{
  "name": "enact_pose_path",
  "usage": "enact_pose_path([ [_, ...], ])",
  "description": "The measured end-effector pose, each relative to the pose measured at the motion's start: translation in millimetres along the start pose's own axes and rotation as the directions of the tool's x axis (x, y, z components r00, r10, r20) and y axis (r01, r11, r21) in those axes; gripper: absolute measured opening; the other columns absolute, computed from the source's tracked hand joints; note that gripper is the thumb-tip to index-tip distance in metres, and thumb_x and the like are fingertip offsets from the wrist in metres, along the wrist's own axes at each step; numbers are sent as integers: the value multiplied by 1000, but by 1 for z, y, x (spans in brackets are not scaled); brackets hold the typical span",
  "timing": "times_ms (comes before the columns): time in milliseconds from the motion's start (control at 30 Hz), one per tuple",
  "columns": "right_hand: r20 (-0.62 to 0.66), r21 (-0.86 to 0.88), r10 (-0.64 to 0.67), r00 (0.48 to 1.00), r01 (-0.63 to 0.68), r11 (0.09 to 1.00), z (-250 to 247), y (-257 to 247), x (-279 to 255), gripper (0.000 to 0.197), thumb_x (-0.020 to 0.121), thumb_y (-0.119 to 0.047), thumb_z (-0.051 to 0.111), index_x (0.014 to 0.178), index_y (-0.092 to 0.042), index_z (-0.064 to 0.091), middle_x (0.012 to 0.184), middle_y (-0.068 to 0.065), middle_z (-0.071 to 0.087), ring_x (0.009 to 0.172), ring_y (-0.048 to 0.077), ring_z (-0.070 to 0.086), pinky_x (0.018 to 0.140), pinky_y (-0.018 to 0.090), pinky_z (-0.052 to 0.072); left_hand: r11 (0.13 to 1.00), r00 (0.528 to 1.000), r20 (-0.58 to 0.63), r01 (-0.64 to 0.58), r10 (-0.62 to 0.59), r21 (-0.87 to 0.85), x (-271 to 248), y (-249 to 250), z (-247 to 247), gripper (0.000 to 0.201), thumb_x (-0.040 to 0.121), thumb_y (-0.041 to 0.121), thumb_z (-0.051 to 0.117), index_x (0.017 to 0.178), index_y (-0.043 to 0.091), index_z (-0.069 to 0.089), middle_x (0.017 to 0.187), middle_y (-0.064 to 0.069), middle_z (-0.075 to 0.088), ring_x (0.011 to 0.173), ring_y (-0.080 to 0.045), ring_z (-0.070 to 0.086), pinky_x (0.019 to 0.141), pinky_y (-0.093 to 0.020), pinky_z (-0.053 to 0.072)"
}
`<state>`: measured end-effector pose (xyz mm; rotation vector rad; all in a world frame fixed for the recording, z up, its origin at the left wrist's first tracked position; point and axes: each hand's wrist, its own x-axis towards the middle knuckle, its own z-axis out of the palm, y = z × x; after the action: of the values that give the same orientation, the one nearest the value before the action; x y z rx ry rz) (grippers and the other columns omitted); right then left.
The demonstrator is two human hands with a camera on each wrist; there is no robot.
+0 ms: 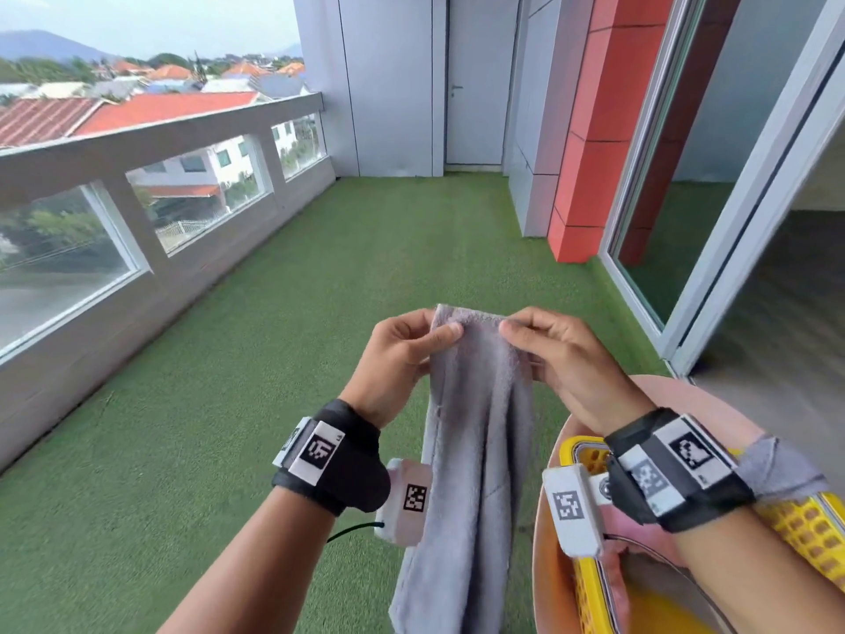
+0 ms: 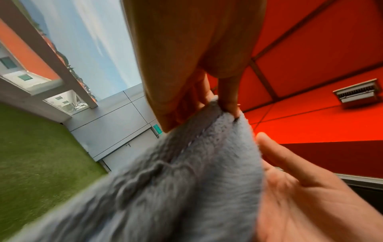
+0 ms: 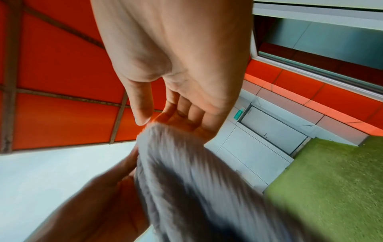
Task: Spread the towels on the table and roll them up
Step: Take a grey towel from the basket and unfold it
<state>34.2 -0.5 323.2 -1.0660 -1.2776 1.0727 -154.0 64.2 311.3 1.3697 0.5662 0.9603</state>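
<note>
Head view: both hands are raised at chest height over the green artificial turf. Left hand and right hand each pinch the top hem of a grey terry towel, thumb in front and fingers behind. The two grips sit close together on the hem, so the towel hangs bunched, long axis vertical, straight down from the grips between the forearms. Lower end drops out of frame. The bench, round and pink, lies low and to the right, under the right forearm, so the right hand is nearer to it. On it stands a yellow perforated plastic basket with another grey cloth draped at its rim. My read: the spread needs the grips pulled apart along the hem, then a swing right and down onto the bench.

Left wrist view: left hand has thumb and fingertips closed on a stitched corner of the towel. Pile is short looped fleece, soft, limp, deep folds. The right hand's palm and fingers lie just beside the cloth's far edge. Lower cloth is blurred.

Right wrist view: right hand holds the towel's top edge between thumb and curled fingers; the contact itself is partly hidden by pile. Left hand is below, touching the same bundle. Cloth is motion-blurred, no weave detail readable.
</note>
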Motion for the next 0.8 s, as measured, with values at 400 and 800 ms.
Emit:
enact_pose_path([
  [400, 38, -301, -82, 996, 90, 949, 9, 3, 18, 14, 94, -19, 60, 86, -27, 68, 96, 10, 71, 82, 12, 62, 74, 37, 53, 951, 997, 69, 1, -23, 310, 10, 6, 10, 13, 82, 12, 72, 82, -1, 71, 83, -18, 70, 72, -22, 61, 70, -29, 49],
  [800, -18, -508, 137, 990, -127, 852, -30, 5, -20, 36, 84, -48, 66, 72, -15, 63, 62, -11, 56, 59, 7, 48, 60, 27, 39, 945, 993, 95, 32, -67, 326, 4, -41, 34, 31, 95, 29, 53, 79, 4, 55, 73, -4, 44, 68, -15, 39, 63, -33, 31],
])
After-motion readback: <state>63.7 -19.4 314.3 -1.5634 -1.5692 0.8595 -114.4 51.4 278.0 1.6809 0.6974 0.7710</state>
